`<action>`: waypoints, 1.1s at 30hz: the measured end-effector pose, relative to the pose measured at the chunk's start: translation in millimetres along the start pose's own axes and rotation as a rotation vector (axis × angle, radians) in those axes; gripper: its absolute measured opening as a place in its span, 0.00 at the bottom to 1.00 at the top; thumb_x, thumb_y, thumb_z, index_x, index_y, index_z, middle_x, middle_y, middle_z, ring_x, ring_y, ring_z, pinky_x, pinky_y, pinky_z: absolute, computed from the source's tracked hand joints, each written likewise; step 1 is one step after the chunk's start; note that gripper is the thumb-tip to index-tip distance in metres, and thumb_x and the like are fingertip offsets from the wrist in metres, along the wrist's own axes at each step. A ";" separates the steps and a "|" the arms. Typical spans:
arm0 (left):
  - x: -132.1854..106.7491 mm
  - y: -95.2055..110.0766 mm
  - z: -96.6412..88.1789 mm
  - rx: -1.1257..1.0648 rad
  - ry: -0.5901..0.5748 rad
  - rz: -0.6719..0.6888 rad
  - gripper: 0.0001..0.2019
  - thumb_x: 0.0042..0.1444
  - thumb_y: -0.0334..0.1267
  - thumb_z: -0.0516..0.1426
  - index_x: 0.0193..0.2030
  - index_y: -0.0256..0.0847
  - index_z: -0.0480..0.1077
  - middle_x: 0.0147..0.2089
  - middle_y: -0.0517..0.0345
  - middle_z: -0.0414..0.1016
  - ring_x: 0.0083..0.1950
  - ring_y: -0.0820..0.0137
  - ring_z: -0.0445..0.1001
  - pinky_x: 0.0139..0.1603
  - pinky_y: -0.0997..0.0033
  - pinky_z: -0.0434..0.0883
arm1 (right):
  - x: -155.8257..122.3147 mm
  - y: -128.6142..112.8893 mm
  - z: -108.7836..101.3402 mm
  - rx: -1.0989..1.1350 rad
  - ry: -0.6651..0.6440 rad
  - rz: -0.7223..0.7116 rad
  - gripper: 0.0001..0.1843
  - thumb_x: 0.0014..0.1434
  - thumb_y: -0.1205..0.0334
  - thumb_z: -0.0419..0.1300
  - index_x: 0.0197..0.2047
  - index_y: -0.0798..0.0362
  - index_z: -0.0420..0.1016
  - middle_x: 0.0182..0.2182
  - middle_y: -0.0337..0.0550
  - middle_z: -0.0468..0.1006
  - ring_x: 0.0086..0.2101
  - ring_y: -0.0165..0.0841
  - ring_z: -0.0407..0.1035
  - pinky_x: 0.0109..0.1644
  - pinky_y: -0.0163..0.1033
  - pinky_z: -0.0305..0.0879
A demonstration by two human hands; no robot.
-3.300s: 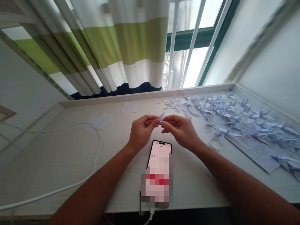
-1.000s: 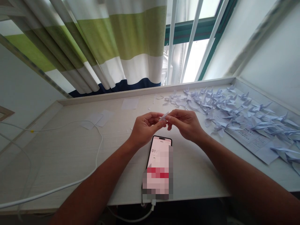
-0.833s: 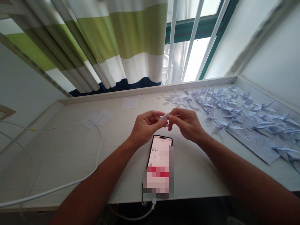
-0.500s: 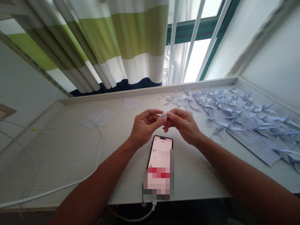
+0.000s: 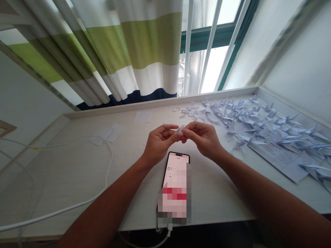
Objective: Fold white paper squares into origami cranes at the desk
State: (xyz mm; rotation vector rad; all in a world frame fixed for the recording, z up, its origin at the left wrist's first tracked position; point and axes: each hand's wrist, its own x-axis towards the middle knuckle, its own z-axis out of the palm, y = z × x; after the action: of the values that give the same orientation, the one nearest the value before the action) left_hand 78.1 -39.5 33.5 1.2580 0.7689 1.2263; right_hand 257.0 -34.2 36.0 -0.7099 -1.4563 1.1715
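With left hand (image 5: 159, 143) and right hand (image 5: 204, 137) pinched nearly closed on the small folded paper (image 5: 180, 129), press softly so as not to crumple it.

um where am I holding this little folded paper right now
In the head view, the folded paper is near the centre, in the fingers of the left hand and right hand, beyond the phone and left of the paper pile.

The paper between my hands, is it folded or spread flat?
Folded: the white paper shows as a small, narrow, pointed shape between the left hand and right hand.
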 end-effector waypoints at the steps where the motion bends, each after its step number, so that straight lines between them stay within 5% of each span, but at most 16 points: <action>1: 0.4 -0.6 -1.2 0.014 -0.010 0.006 0.18 0.54 0.43 0.70 0.49 0.37 0.77 0.39 0.51 0.86 0.40 0.63 0.85 0.47 0.61 0.79 | -0.3 -0.2 -1.1 -0.045 0.016 -0.014 0.09 0.61 0.56 0.70 0.35 0.52 0.80 0.31 0.41 0.82 0.31 0.32 0.78 0.37 0.42 0.79; 10: -0.3 -1.3 -5.6 0.086 -0.092 0.125 0.21 0.57 0.39 0.69 0.57 0.43 0.75 0.44 0.52 0.86 0.47 0.63 0.83 0.54 0.59 0.77 | -0.4 -4.8 -6.5 -0.346 -0.062 -0.166 0.07 0.62 0.57 0.68 0.44 0.46 0.84 0.41 0.43 0.79 0.40 0.34 0.76 0.42 0.41 0.78; 16: 0.1 -3.8 -7.5 0.234 0.000 0.090 0.18 0.56 0.42 0.69 0.52 0.42 0.79 0.41 0.52 0.86 0.43 0.63 0.84 0.50 0.60 0.78 | 0.4 -0.7 -4.5 -0.369 -0.050 -0.141 0.09 0.64 0.53 0.66 0.40 0.48 0.84 0.39 0.45 0.79 0.39 0.36 0.76 0.44 0.44 0.78; 22: 4.1 -6.7 -11.9 0.446 0.104 0.208 0.11 0.57 0.46 0.67 0.43 0.44 0.82 0.46 0.53 0.84 0.47 0.64 0.80 0.46 0.66 0.75 | 1.6 3.6 -4.3 -0.297 -0.081 -0.062 0.11 0.65 0.51 0.65 0.43 0.48 0.84 0.42 0.46 0.80 0.44 0.38 0.75 0.51 0.47 0.74; 33: 7.2 -11.8 1.8 0.106 0.268 0.116 0.14 0.51 0.46 0.71 0.40 0.40 0.81 0.39 0.55 0.84 0.42 0.68 0.80 0.46 0.67 0.76 | 3.5 3.7 2.0 -0.029 -0.148 0.089 0.14 0.61 0.53 0.68 0.46 0.51 0.82 0.42 0.46 0.84 0.44 0.38 0.78 0.56 0.49 0.74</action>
State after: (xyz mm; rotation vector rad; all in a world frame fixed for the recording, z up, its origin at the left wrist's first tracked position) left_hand 84.4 -31.7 23.9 1.2523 0.9766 1.4847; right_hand 253.7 -30.4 34.0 -0.7267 -1.5810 1.2970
